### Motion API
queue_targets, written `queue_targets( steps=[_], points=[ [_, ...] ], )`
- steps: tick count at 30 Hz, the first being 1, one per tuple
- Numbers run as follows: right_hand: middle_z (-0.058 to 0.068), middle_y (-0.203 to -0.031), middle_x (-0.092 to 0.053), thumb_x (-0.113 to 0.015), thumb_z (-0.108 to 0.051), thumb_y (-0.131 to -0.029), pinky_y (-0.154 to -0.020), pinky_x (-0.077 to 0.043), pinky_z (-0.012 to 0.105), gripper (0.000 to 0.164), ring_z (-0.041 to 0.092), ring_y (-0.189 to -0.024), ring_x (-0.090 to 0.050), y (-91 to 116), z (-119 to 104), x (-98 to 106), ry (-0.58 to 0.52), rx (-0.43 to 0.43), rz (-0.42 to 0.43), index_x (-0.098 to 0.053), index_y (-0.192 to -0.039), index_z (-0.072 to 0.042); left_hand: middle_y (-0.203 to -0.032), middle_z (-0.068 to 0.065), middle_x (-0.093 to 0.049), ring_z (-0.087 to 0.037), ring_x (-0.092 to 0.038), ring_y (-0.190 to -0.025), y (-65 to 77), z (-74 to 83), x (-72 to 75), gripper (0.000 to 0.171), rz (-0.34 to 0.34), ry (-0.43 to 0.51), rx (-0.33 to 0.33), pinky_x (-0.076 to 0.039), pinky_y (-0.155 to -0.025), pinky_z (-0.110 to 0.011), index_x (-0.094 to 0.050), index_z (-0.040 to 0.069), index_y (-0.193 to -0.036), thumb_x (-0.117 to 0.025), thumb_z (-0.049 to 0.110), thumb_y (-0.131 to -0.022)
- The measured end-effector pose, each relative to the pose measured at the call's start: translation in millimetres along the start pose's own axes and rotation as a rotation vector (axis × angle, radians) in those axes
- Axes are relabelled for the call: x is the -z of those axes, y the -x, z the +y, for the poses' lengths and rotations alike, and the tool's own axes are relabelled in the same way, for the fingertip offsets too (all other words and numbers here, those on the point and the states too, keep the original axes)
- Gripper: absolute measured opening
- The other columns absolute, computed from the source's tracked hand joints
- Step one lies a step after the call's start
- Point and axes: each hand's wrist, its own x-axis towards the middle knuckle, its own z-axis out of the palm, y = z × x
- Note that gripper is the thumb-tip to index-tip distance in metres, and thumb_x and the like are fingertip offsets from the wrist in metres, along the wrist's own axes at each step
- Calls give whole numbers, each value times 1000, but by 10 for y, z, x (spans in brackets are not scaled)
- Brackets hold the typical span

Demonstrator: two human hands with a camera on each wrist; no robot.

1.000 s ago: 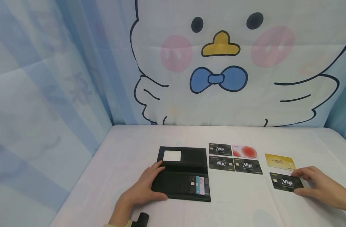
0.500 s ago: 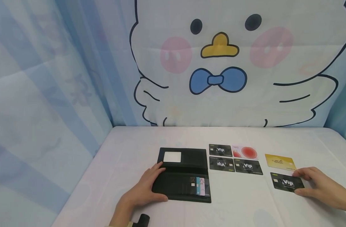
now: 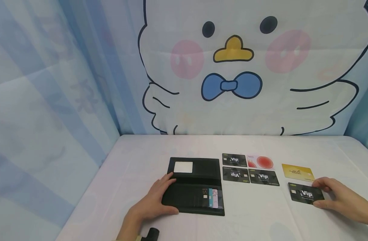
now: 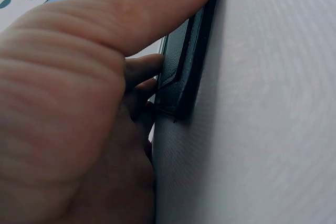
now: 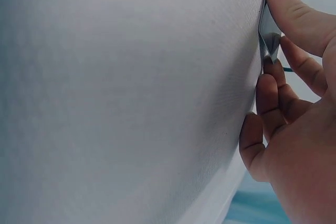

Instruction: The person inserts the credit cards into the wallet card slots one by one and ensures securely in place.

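A black wallet (image 3: 192, 197) lies unfolded on the table, with a few cards (image 3: 213, 198) in its right-hand slots and a white patch on its far flap. My left hand (image 3: 153, 197) rests at the wallet's left side, thumb along the near corner and fingertips on the left edge. In the left wrist view the thumb (image 4: 157, 14) passes over the wallet's black edge (image 4: 181, 72). Off to the right, my right hand (image 3: 340, 201) holds a black VIP card (image 3: 305, 193) by its right end, between thumb and fingers. The right wrist view shows this card edge-on, partly hidden by the thumb (image 5: 296, 17).
Right of the wallet lie black VIP cards (image 3: 234, 159) and a pink card with red circles (image 3: 260, 161), set in two rows. A gold card (image 3: 297, 172) lies just beyond the held card. A curtain with a cartoon bird (image 3: 232, 110) hangs behind the table.
The head view has tilted up very slightly. The black VIP card under my right hand has shifted a touch to the right; the left hand stays on the wallet.
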Motion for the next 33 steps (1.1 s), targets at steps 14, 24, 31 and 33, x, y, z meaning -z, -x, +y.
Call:
queue_targets(
  steps=[14,24,31,33],
  points=[
    [30,-115,-53,-89,-27,-74,-81,-48,59,73,39,-96,-51,12,-13,-30,19,-38,-1,-51,-123,11,-167,-6,-19,-41,-8,-151,-19,-39,-5,96,-5,11,-14,-9,-117,-65,-39,10,-154,-88,39,-76],
    [1,-86,-44,-86,-30,-80,-61,-31,26,63,8,-73,-40,120,-48,-31,89,-4,63,-51,-125,-5,-167,-6,-18,-41,-8,-151,-24,-52,-10,96,-4,12,-10,-10,-117,-66,-39,10,-154,-88,39,-76],
    [14,-104,-59,-90,-24,-75,-69,-47,28,73,22,-86,-53,142,-54,-29,35,-44,17,-50,-129,6,-167,-6,-18,-41,-7,-151,-19,-52,-8,96,-6,10,-24,-9,-117,-65,-39,10,-154,-88,39,-76],
    [16,-108,-59,-90,-24,-75,-69,-47,27,73,23,-87,-54,149,-40,-23,20,-35,24,-51,-129,7,-167,-7,-18,-42,-7,-151,-17,-52,-7,96,-5,11,-29,-9,-117,-65,-39,9,-154,-88,38,-77]
  ],
)
